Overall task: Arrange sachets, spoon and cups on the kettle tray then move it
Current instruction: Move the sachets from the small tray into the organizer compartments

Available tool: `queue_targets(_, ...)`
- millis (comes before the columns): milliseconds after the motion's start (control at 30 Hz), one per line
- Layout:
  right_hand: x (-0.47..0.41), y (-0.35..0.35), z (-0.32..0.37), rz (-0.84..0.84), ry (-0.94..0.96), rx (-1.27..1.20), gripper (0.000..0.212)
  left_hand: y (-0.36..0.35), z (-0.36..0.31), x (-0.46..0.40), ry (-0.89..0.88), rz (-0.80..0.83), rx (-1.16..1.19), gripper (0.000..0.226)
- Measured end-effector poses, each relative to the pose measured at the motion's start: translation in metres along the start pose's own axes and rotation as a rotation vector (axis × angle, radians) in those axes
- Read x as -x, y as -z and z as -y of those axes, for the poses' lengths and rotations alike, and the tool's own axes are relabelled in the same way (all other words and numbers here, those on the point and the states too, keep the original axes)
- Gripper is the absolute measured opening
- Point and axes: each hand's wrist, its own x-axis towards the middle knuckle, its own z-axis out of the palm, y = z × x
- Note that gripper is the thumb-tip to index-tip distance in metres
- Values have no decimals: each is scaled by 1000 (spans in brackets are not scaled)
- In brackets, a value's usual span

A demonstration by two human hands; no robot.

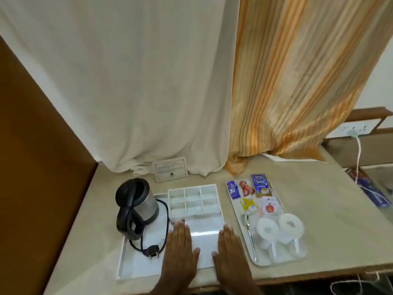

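A white kettle tray lies at the front of the counter. On its left part stands a steel kettle with a black cord and plug. At the tray's back sits a white divider box with several empty compartments. My left hand and my right hand rest flat and empty on the tray's bare middle, fingers apart. To the right, a smaller metal tray carries several sachets, a spoon and two upturned white cups.
A printed card leans against white and orange-striped curtains at the back. A brown wall panel borders the counter on the left. On the right are a wall socket with a white cable and a blue item. The counter's front edge runs just under my wrists.
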Motion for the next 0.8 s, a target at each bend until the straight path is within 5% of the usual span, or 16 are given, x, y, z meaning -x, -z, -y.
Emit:
queue_targets(600, -2, -12, -5, 47, -62, -79, 72, -51, 5, -9, 51, 94, 110, 79)
queue_targets(800, -94, 26, -15, -189, -436, -299, 46, -54, 10, -13, 52, 124, 99, 79)
